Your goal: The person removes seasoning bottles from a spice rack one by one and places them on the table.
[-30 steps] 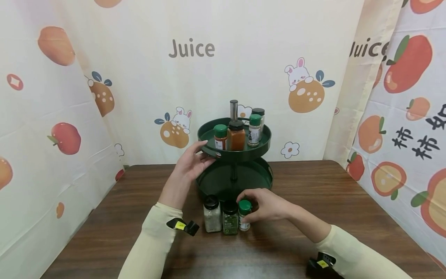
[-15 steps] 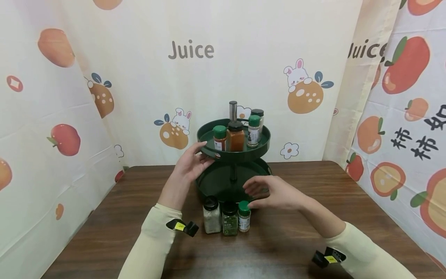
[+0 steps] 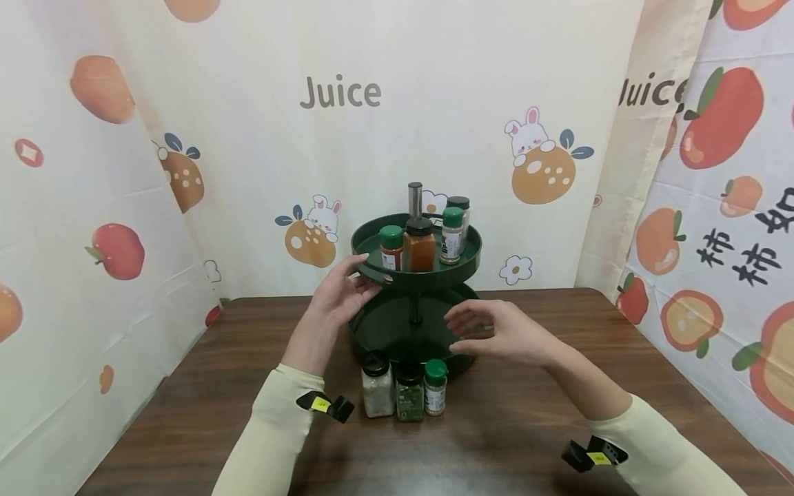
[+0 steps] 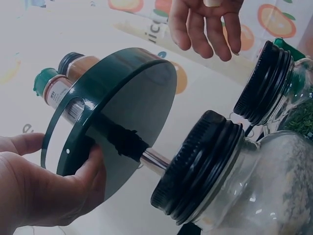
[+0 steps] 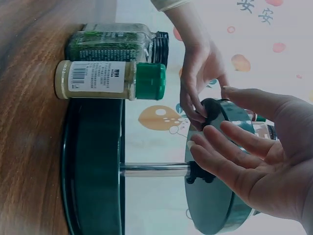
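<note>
My left hand [image 3: 338,295] grips the left rim of the upper tray of a dark green two-tier spice rack [image 3: 434,281], thumb on the rim and fingers beneath, as the left wrist view shows. Off the rack's right front, my right hand [image 3: 511,335] hovers with relaxed, parted fingers and nothing in them. Below it on the table stand three jars in a row. They are a black-capped jar of pale contents [image 3: 378,394], a black-capped jar of green herbs [image 3: 410,401] and a green-capped shaker [image 3: 435,397].
The upper tray bears a green-capped red bottle [image 3: 391,248], a black-capped orange-brown jar [image 3: 420,249], a green-capped shaker [image 3: 451,242] and a dark-capped bottle [image 3: 465,227] behind it. Under it sits the lower tray [image 3: 384,329]. The brown wooden table [image 3: 205,413] meets printed curtains behind.
My right hand has let go of the green-capped shaker in the front row and moved up and to the right. The left hand stays on the upper rim.
</note>
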Demonstrator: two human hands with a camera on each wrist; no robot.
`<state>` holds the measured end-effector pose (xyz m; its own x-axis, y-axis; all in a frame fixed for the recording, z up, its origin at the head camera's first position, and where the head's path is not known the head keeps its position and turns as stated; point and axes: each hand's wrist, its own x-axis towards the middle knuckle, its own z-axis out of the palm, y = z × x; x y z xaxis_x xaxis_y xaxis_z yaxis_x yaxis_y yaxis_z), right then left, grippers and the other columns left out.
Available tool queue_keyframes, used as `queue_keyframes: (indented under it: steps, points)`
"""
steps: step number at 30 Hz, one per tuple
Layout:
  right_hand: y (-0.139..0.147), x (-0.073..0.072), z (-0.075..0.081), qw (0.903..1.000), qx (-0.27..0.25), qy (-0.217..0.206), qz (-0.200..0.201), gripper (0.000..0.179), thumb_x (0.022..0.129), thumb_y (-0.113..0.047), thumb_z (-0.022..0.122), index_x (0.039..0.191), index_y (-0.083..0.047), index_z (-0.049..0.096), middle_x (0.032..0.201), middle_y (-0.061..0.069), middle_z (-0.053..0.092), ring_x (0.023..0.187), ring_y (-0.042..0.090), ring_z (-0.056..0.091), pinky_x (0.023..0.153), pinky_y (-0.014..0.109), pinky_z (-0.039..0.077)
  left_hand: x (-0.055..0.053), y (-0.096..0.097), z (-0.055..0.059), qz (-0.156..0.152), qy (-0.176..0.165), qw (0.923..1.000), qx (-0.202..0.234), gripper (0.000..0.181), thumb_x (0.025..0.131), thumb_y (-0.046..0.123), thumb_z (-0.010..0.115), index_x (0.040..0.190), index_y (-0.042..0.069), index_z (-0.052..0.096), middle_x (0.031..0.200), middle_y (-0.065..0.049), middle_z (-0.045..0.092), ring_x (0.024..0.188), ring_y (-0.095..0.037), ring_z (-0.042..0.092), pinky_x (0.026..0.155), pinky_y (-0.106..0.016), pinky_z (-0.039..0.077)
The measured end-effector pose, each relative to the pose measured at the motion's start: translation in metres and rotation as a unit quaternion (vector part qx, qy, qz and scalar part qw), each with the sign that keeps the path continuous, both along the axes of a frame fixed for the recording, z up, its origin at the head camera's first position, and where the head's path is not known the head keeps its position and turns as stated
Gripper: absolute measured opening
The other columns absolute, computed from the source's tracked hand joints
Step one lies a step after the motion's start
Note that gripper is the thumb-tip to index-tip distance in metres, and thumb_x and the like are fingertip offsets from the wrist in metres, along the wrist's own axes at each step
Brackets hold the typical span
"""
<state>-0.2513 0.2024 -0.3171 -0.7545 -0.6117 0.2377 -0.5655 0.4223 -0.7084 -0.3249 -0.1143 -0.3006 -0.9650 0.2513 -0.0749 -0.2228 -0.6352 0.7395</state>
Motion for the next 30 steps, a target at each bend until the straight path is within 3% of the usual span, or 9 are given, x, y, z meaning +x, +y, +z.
queue_keyframes:
  steps: [8, 16, 24, 30]
  points:
    - [0.001, 0.004, 0.014, 0.9998, -0.016, 0.009, -0.010, 0.039, 0.096, -0.025, 0.081, 0.131, -0.016, 0.068, 0.122, 0.000, 0.073, 0.112, 0.024, 0.072, 0.096, 0.034, 0.060, -0.001, 0.002, -0.003, 0.003, 0.004, 1.0000, 0.004, 0.071, 0.107, 0.020, 0.060, 0.167, 0.014, 0.022, 0.152, -0.018, 0.039, 0.131, -0.028, 0.050, 0.115, -0.043, 0.044]
    - [0.004, 0.009, 0.051, 0.9987, -0.026, 0.037, -0.023, 0.043, 0.095, -0.021, 0.081, 0.135, -0.012, 0.066, 0.126, 0.001, 0.072, 0.115, 0.021, 0.070, 0.098, 0.036, 0.059, -0.002, 0.002, -0.003, -0.003, 0.004, 1.0000, -0.002, 0.072, 0.107, 0.021, 0.060, 0.167, 0.014, 0.022, 0.151, -0.018, 0.040, 0.129, -0.027, 0.050, 0.114, -0.042, 0.046]
    - [0.001, 0.003, 0.083, 0.9977, -0.028, 0.054, -0.030, 0.044, 0.094, -0.019, 0.083, 0.134, -0.011, 0.066, 0.128, 0.009, 0.072, 0.116, 0.023, 0.070, 0.100, 0.038, 0.058, -0.002, 0.001, -0.003, -0.001, 0.012, 0.9999, -0.009, 0.071, 0.107, 0.022, 0.059, 0.167, 0.014, 0.022, 0.148, -0.018, 0.042, 0.126, -0.027, 0.052, 0.113, -0.041, 0.046]
    - [0.000, -0.006, 0.095, 0.9954, -0.007, 0.086, -0.043, 0.043, 0.094, -0.022, 0.083, 0.133, -0.014, 0.067, 0.125, 0.004, 0.073, 0.116, 0.024, 0.070, 0.101, 0.042, 0.058, -0.003, 0.002, -0.004, 0.002, 0.008, 0.9999, -0.006, 0.071, 0.106, 0.021, 0.061, 0.166, 0.014, 0.024, 0.147, -0.017, 0.042, 0.126, -0.027, 0.051, 0.113, -0.041, 0.046]
